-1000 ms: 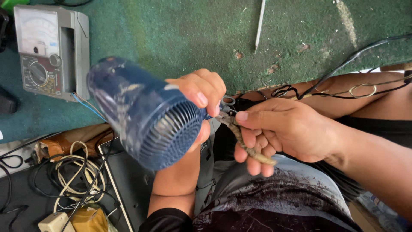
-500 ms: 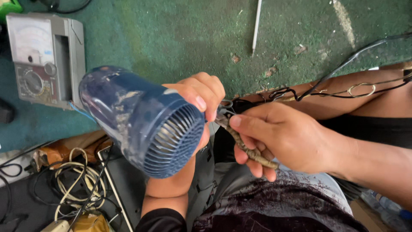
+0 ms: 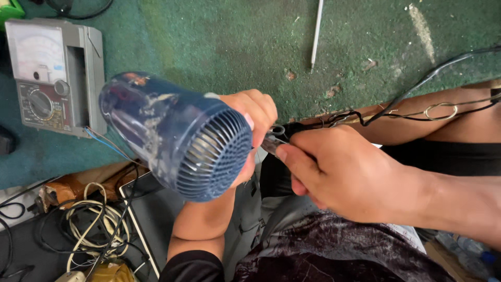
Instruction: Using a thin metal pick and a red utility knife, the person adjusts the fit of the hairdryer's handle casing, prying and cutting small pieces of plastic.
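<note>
Head view shows our left hand (image 3: 255, 125) gripping the blue hair dryer (image 3: 177, 136) steady above our lap, grille toward us, while our right hand (image 3: 344, 177) pinches pliers (image 3: 271, 142) at its handle.

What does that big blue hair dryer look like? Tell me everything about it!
The hair dryer is a fat, dark blue barrel that looks like plastic, scuffed and smeared with pale marks. Its round end faces the camera and carries a grille of ringed slots, with light metal showing behind them. It is held in the air, tilted, above the green floor. The left hand grips it from the right side, so its handle is hidden. A thin blue wire trails beneath it.
</note>
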